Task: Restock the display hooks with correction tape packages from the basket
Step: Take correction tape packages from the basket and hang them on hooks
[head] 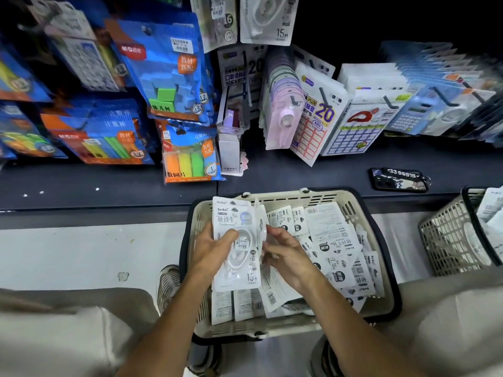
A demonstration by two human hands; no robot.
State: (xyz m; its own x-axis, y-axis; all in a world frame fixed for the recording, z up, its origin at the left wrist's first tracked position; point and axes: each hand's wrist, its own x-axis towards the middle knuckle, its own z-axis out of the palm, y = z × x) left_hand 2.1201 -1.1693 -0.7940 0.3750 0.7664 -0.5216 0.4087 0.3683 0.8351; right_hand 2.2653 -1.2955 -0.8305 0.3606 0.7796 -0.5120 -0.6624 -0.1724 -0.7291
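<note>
A beige basket [362, 213] with a dark rim sits on the floor in front of me, full of several white correction tape packages [330, 235]. My left hand [211, 251] grips a stack of these packages [235, 257] upright over the basket's left side, thumb across the front one. My right hand [285, 254] holds the stack's right edge, fingers curled against the packages behind. At the top of the shelf, matching 15m packages [268, 20] hang on a display hook.
A dark shelf ledge [109, 183] runs behind the basket, with a phone [398, 180] lying on it. Hanging blue toy packs [168, 69], sticker sheets [315, 118] and calculators [413, 115] fill the hooks above. A second basket [451, 235] stands at right. My knees flank the basket.
</note>
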